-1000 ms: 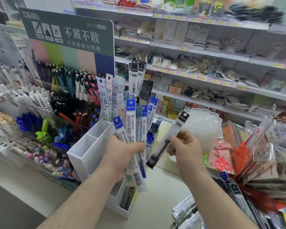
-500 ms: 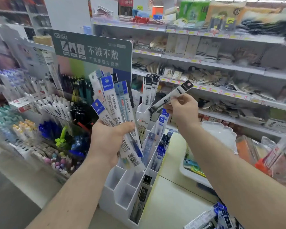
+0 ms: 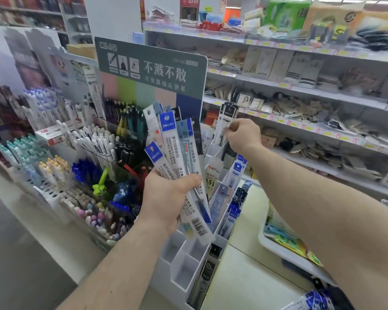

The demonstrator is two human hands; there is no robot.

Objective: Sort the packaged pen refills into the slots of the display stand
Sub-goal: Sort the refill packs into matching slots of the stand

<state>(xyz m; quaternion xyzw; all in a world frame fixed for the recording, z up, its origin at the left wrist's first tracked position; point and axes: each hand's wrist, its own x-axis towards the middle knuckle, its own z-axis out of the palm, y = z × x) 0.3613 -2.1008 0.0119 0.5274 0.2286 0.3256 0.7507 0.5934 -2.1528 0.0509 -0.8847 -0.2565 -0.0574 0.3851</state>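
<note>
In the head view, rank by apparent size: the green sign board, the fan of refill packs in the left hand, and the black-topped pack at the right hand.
1. green sign board, largest.
2. fan of refill packs, gripped by the left hand; nearer the camera, so this ranking is unsure.
3. black-topped pack, pinched by the right hand, smallest.

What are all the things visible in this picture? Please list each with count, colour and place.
refill packs: a fanned bunch, blue and white, in left hand
black pack: at least one, black-topped, at the stand's top slot
stand: one, white, centre, front slots empty
sign: one, dark green, behind stand
pens: many, mixed colours, left racks
shelves: several, white, right
left hand: grips the bunch
right hand: fingers pinch the black pack
</note>
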